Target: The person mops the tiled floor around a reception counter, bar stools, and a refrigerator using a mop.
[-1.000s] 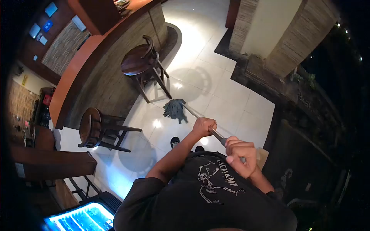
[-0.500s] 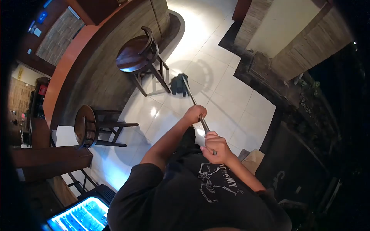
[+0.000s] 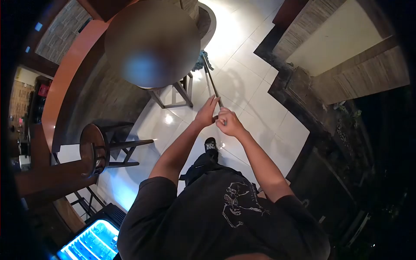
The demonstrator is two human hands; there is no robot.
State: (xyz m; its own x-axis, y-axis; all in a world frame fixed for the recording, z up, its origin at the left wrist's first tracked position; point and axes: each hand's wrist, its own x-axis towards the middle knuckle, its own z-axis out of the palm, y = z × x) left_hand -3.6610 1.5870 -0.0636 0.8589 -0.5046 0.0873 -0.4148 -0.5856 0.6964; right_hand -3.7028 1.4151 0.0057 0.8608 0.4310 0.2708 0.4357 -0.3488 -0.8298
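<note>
A mop with a dark blue-green head (image 3: 208,61) reaches across the floor beside the farther stool. Its thin handle (image 3: 210,81) slopes back to my hands. My right hand (image 3: 229,123) is wrapped round the handle near its upper end. My left hand (image 3: 206,113) lies against the handle just ahead of it, with fingers stretched out along the shaft rather than closed round it. A round blurred patch hides most of the farther stool (image 3: 184,94) and borders the mop head.
A curved counter (image 3: 71,73) runs along the left. A nearer wooden stool (image 3: 93,147) stands beside it. A lit blue cooler (image 3: 93,240) is at the lower left. Pale floor tiles (image 3: 255,119) end at a dark stepped edge on the right, below a stone-clad pillar (image 3: 320,47).
The mop head has moved farther forward, past the stool's legs. My hands have come closer together, and my left hand's grip has loosened. One shoe shows again. The blurred patch has appeared over the farther stool.
</note>
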